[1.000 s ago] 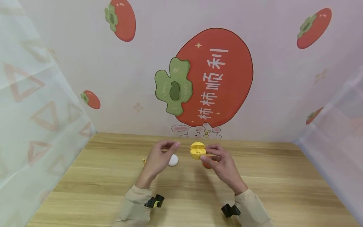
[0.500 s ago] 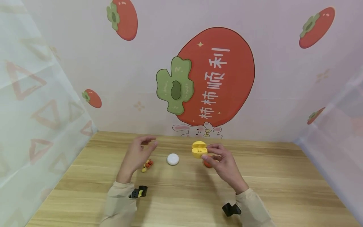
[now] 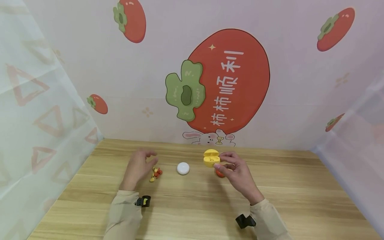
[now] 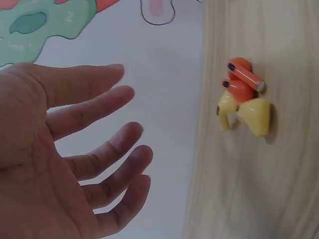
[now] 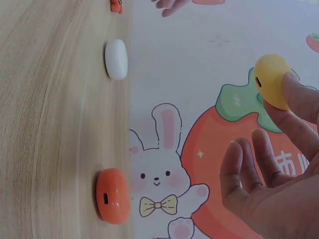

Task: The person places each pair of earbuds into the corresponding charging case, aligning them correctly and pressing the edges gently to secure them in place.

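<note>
My right hand [image 3: 240,175] pinches a yellow earbud charging case [image 3: 211,159] between thumb and fingers above the table, its lid raised. The right wrist view shows that case [image 5: 271,79] from outside, with a small dark port. My left hand [image 3: 138,168] hovers with loosely bent fingers and holds nothing. Beside it on the table lie yellow earbuds [image 4: 256,115] and orange earbuds [image 4: 240,89] in a small cluster. A white rounded case [image 3: 183,168] sits between the hands. An orange case [image 5: 113,196] with a port rests below my right hand, partly hidden in the head view.
The wooden table [image 3: 186,213] meets a printed back wall [image 3: 150,73] with persimmon and rabbit drawings. Side sheets [image 3: 27,110] close it in at left and right. Each wrist wears a black camera strap [image 3: 246,221].
My left hand has moved left, away from the yellow case and past the white case, to the earbuds, which are now uncovered. The right hand and its yellow case stay almost still.
</note>
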A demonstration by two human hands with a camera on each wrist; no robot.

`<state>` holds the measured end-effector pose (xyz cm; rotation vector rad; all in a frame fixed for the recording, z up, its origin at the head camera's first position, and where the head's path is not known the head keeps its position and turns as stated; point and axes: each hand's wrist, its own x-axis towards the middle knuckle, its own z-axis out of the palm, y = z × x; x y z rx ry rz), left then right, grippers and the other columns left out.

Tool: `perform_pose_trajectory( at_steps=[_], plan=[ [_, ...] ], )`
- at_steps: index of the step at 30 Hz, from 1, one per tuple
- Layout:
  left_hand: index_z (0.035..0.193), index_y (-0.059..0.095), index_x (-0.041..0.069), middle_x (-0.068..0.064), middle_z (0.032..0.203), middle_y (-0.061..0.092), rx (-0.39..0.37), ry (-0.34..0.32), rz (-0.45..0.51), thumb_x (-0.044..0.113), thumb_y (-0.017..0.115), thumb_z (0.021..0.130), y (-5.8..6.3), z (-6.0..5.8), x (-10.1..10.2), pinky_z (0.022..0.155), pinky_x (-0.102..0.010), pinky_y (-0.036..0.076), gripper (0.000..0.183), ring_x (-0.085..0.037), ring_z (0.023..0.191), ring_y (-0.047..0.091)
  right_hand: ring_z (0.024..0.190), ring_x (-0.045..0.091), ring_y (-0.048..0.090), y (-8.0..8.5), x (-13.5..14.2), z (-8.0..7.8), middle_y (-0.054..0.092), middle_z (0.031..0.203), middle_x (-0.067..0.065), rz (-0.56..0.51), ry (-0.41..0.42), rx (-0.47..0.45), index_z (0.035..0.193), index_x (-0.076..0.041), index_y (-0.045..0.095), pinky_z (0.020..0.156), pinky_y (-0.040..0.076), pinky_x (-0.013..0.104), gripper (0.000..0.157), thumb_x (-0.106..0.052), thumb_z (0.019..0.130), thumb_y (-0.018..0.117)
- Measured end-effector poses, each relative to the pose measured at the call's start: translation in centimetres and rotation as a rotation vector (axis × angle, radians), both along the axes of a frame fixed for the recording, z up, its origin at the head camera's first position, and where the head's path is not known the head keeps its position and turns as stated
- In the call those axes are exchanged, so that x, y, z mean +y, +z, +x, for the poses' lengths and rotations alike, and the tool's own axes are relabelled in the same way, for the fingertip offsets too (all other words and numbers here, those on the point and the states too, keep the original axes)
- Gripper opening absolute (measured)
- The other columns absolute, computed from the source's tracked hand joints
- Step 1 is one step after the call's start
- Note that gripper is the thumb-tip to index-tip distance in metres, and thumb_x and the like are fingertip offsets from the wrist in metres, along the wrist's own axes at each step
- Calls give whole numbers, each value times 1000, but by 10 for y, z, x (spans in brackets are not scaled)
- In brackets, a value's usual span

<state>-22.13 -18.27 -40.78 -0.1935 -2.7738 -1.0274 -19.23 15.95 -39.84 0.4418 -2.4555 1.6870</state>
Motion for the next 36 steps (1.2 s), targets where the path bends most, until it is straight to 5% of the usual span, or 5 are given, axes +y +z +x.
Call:
perform_pose_trajectory(
  at_steps=[12, 36],
  plan=[
    [119, 74, 7, -24, 128, 60, -207, 63, -163, 17, 68, 96, -11, -2, -1, 88, -63, 42, 25, -49, 118, 51, 104, 31, 64, 1, 0, 1, 59, 119, 12, -17, 16, 11, 116, -2, 75, 82, 56, 27, 29, -17, 92, 77],
    [101, 79, 11, -25, 122, 60, -213, 89, -257, 13, 74, 90, -23, -1, 2, 84, -63, 39, 12, -48, 108, 52, 104, 35, 63, 1, 3, 0, 58, 117, 10, -8, 21, 12, 117, -3, 75, 81, 57, 28, 29, -16, 91, 78]
  ],
)
